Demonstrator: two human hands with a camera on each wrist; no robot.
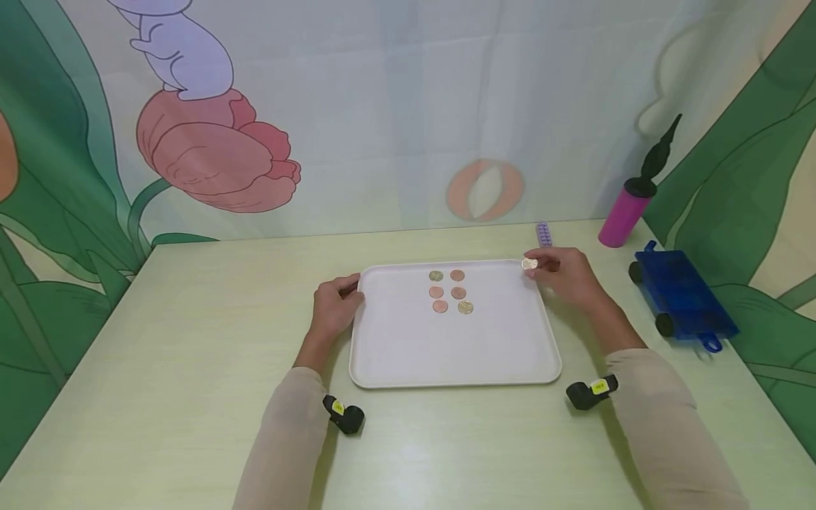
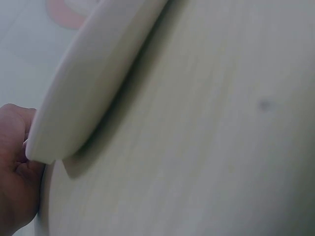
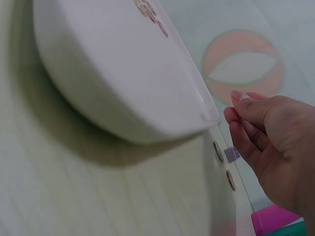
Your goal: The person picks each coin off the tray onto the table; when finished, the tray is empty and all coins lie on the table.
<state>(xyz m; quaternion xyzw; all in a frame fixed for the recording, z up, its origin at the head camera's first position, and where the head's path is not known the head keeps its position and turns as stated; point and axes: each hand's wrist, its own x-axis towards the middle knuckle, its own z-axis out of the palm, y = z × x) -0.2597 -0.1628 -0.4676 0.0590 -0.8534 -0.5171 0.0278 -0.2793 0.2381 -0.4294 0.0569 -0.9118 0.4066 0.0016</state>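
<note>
A white rectangular tray (image 1: pixel 408 350) lies on the table, bearing several coins (image 1: pixel 436 292) in two short columns, some copper and some golden. At the tray's left edge, my left hand (image 1: pixel 334 306) grips the rim; the left wrist view shows that hand (image 2: pixel 17 167) against the tray's corner (image 2: pixel 74 118). Over the top right corner, my right hand (image 1: pixel 564 276) pinches a shiny coin (image 1: pixel 530 263) between thumb and fingertips. In the right wrist view, two more coins, one silvery (image 3: pixel 218 151) and one copper (image 3: pixel 231 180), lie on the table below the right hand (image 3: pixel 275 137).
A purple patterned strip (image 1: pixel 544 234) lies behind the right hand. At the back right stands a magenta and black pump (image 1: pixel 627 205). Nearer, on the right edge, is a blue toy cart (image 1: pixel 685 294) with black wheels. A printed curtain (image 1: pixel 357 120) hangs behind the table.
</note>
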